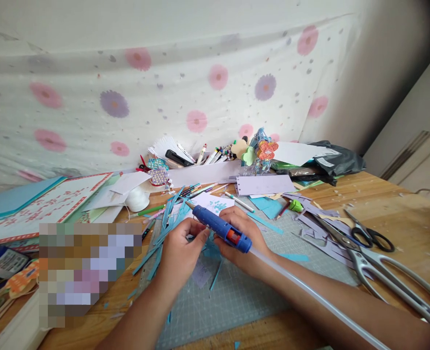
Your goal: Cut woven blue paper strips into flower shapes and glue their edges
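Observation:
A blue hot glue gun (212,219) is gripped in my right hand (249,234), its nozzle pointing up and to the left. From its back end a long translucent glue stick (311,290) runs along my right forearm. My left hand (181,249) is beside the gun, thumb and fingers pinched together; whatever is between them is too small or hidden to tell. Blue paper strips (163,228) lie left of my left hand. Just beyond the gun is a white paper (200,198) bearing small blue flower shapes. Both hands are above a grey cutting mat (244,301).
Large silver scissors (360,260) and smaller black-handled scissors (371,238) lie at right among lilac paper scraps (324,221). A white thread spool (137,199), pens (216,156) and paper flowers (266,149) stand at the back. Patterned sheets (69,199) occupy the left; a patch there is blurred.

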Demonstrator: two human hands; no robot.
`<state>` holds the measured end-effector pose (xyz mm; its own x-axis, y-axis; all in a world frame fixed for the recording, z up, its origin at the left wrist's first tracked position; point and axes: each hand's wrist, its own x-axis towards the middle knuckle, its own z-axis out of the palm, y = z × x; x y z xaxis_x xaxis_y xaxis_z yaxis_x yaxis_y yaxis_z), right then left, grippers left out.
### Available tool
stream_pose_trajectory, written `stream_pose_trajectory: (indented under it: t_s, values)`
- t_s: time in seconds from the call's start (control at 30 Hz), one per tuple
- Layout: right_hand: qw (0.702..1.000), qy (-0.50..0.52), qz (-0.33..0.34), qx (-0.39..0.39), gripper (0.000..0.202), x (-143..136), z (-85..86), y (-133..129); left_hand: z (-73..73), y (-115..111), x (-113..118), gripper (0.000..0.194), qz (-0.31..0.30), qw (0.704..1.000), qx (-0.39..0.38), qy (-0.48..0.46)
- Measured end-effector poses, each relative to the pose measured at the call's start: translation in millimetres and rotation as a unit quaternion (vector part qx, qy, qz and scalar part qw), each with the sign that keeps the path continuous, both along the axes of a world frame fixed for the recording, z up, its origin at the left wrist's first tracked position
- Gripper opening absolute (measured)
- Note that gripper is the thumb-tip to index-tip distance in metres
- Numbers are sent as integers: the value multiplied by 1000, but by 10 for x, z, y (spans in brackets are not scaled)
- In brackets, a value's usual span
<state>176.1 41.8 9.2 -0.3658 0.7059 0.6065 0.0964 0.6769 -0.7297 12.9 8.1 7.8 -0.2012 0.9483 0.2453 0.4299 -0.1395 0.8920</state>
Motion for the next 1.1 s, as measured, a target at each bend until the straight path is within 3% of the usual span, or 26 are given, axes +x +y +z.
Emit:
stream_pose_trajectory:
  t_s: [0.17,0.53,0.7,0.9,1.1]
  values:
    - [1000,7,1,-8,29,7,3,-7,-10,4,-32,14,-38,999,12,-3]
    - [995,12,-51,-86,16,-11,21,11,64,-63,-31,15,-45,995,35,87]
    - [994,24,-45,-93,17,-5,-27,43,83,-65,-104,19,-71,996,4,54]
    - [994,13,-52,-90,15,45,30,73,136,-67,-182,26,-129,990,-12,54]
    - [994,22,-47,-93,12,84,47,71,80,-31,-169,22,-114,993,-2,38]
